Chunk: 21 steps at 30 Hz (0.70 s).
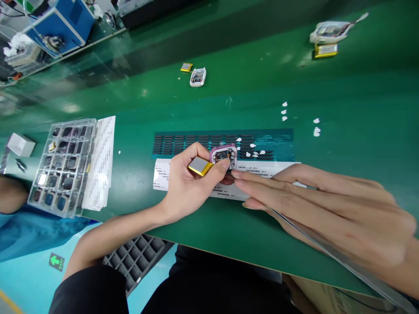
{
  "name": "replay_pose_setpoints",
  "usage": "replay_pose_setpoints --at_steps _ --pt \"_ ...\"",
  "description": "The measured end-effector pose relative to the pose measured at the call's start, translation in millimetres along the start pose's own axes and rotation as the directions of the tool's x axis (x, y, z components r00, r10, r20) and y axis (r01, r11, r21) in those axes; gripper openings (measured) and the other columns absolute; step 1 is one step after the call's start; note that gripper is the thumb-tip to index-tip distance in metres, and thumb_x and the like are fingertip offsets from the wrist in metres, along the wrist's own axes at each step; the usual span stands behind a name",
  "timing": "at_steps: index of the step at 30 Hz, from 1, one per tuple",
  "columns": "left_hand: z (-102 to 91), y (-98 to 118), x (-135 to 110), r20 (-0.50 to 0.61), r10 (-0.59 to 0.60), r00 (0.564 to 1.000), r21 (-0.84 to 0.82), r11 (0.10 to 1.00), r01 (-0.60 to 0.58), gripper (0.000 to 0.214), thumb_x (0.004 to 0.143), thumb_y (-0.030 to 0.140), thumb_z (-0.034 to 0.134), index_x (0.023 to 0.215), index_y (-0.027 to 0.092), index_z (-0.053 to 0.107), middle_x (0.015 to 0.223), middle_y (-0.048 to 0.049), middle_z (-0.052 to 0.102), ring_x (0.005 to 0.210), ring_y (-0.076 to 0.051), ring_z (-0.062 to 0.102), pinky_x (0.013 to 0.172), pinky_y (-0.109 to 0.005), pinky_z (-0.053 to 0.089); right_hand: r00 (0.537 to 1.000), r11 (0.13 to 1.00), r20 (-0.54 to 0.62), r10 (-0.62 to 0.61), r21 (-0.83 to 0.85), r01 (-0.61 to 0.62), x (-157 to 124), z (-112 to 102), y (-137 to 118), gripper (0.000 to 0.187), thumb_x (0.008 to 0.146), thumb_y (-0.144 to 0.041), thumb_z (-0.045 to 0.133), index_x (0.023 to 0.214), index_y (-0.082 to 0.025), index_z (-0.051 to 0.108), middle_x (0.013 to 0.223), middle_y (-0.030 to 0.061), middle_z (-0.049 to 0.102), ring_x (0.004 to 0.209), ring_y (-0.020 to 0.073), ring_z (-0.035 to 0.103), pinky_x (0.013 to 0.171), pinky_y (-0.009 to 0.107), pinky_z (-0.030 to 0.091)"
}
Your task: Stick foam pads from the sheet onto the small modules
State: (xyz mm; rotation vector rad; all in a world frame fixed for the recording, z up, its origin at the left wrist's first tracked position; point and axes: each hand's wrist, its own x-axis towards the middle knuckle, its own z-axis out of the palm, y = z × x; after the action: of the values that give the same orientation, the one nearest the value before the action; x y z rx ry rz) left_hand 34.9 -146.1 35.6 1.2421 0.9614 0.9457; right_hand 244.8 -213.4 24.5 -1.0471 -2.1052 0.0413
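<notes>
My left hand (190, 192) is closed around a small purple-rimmed watch case (232, 150), its inside facing up with a circuit board showing. A yellow-edged silver battery (200, 166) lies against the same hand, beside the case. My right hand (327, 205) comes in from the right, its fingers pressed together on a long thin grey metal tool (304, 233), which looks like tweezers. The tool's tip is close to the lower edge of the case, partly hidden by fingers. Beneath the hands are a teal sheet of black strips (176, 141) and a printed white backing sheet (162, 174).
Small white stickers (284, 112) dot the green table. Further back lie a white case with its battery (198, 77) and another wrapped unit (330, 32). A clear tray of watch parts (62, 170) stands left, near another person's blue sleeve (39, 235). A blue machine (65, 26) sits back left.
</notes>
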Motion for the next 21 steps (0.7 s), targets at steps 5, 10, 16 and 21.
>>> replay_pose_setpoints --at_steps 5,10,16,21 --pt "-1.5 -2.5 1.5 -0.004 -0.105 0.994 -0.083 0.991 0.104 0.047 0.082 0.051 0.093 0.085 0.020 0.059 0.075 0.0025 0.071 0.061 -0.011 0.071 0.062 -0.024 0.067 0.998 0.999 0.042 -0.037 0.021 0.036 9.6 -7.0 -0.5 0.067 0.101 -0.001 0.069 0.161 -0.028 0.054 0.126 -0.0009 0.079 0.095 0.0182 0.079 0.078 0.031 0.069" --pt "-3.6 3.7 1.9 0.036 -0.092 0.995 -0.103 0.990 0.096 0.049 0.082 0.051 0.095 0.084 0.020 0.056 0.073 0.0040 0.070 0.055 -0.010 0.069 0.059 -0.024 0.067 0.998 0.998 0.006 -0.057 -0.011 0.057 10.3 -4.8 0.3 0.069 0.099 0.001 0.071 0.160 -0.027 0.055 0.126 -0.0007 0.078 0.093 0.0170 0.079 0.079 0.030 0.070" --pt "-7.5 4.1 4.3 0.018 -0.094 0.995 -0.111 0.989 0.095 0.046 0.078 0.044 0.097 0.085 0.019 0.059 0.078 0.0043 0.071 0.065 -0.010 0.074 0.065 -0.021 0.068 0.995 0.995 -0.010 -0.096 -0.006 0.096 11.2 0.9 5.9 0.056 0.101 0.001 0.070 0.150 -0.024 0.063 0.129 0.0003 0.078 0.096 0.0170 0.079 0.082 0.031 0.069" --pt "-11.5 8.7 8.5 0.082 -0.087 0.993 -0.054 0.994 0.092 0.043 0.077 0.040 0.097 0.091 0.019 0.062 0.082 0.0001 0.077 0.068 -0.013 0.077 0.068 -0.024 0.069 0.989 0.989 -0.042 -0.140 -0.057 0.137 14.4 -6.6 14.1 0.075 0.100 -0.002 0.071 0.165 -0.033 0.050 0.130 -0.0002 0.076 0.092 0.0201 0.080 0.081 0.035 0.070"
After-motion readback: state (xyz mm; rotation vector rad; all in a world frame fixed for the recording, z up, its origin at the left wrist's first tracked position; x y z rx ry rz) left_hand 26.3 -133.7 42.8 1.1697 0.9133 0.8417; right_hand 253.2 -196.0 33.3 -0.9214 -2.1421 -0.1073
